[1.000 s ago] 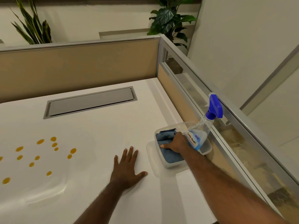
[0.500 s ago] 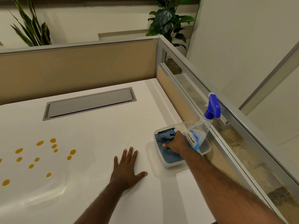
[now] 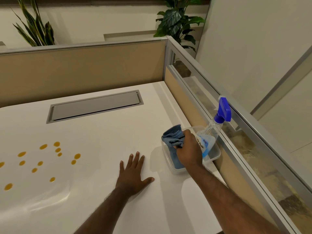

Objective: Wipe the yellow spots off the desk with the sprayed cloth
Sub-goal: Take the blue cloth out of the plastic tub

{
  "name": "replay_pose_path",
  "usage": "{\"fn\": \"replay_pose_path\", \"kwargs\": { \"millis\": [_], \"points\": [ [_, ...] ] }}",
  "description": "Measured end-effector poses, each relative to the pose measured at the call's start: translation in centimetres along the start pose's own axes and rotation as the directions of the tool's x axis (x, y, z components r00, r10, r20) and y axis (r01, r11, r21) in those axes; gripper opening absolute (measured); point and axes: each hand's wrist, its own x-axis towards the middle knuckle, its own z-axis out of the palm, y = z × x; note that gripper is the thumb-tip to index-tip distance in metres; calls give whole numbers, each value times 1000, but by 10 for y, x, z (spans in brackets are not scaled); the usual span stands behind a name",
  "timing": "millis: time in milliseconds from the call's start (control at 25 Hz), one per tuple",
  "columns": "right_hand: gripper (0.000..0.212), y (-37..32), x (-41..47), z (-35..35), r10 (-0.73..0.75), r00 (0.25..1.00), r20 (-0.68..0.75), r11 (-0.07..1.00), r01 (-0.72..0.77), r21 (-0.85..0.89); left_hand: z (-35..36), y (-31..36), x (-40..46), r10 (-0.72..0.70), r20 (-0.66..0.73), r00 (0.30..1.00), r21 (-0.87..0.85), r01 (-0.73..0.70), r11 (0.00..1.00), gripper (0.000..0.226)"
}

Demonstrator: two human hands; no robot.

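Cloth (image 3: 173,136) bunched in right hand (image 3: 189,150) above tub (image 3: 214,157), beside spray bottle (image 3: 211,132).

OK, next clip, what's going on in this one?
A person is cleaning a white desk. The right hand grips a blue cloth over a clear plastic tub, where a spray bottle leans. The left hand lies flat and open on the desk. The yellow spots to the left are unwiped.
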Motion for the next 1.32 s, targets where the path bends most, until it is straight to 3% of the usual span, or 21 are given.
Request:
{"fn": "replay_pose_path", "kwargs": {
  "millis": [160, 240, 280, 360, 400, 600, 680, 840, 960, 1040, 1200, 1320],
  "points": [
    [60, -23, -11, -17, -206, 958, -202, 979, 201, -45, -12, 2, 0, 8, -26, 1000, -38, -9, 999, 97],
    [67, -38, -11, -23, -318, 901, -295, 948, 305, -90, -27, 7, 1, -22, -129, 991, -269, -14, 963, 74],
    [67, -46, -10, -23, -378, 865, -330, 925, 367, -99, -41, 10, 1, -77, -151, 986, -482, -6, 876, 64],
    [64, -61, -10, -21, -500, 795, -343, 861, 498, -101, -73, 20, -3, -166, -128, 978, -862, -27, 507, 57],
    [63, -68, -10, -19, -560, 761, -327, 821, 562, -101, -89, 23, -4, -188, -104, 977, -936, -32, 351, 58],
    [54, -88, -10, -7, -767, 620, -165, 630, 777, -5, -126, 13, -13, -103, -52, 993, -962, -77, -263, 70],
    [53, -96, -7, -3, -805, 583, -109, 585, 811, 16, -123, 8, -17, -69, -34, 997, -916, -58, -396, 72],
    [75, -113, -2, 3, -816, 578, -14, 578, 815, -26, -108, 6, -20, -142, -40, 989, -841, -110, -530, 80],
    [80, -123, -4, 8, -837, 546, 0, 543, 833, -106, -107, 10, -19, -228, -24, 973, -763, -165, -626, 57],
    [86, -123, -7, 11, -823, 567, -19, 565, 816, -125, -109, 11, -17, -252, -11, 968, -720, -183, -670, 52],
    [95, -114, -14, 14, -769, 633, -93, 639, 764, -88, -110, 8, -14, -253, -19, 967, -700, -193, -687, 79],
    [79, -106, -17, 16, -769, 619, -161, 636, 766, -90, -106, 5, -11, -214, -30, 976, -670, -178, -721, 84]
  ]
}}
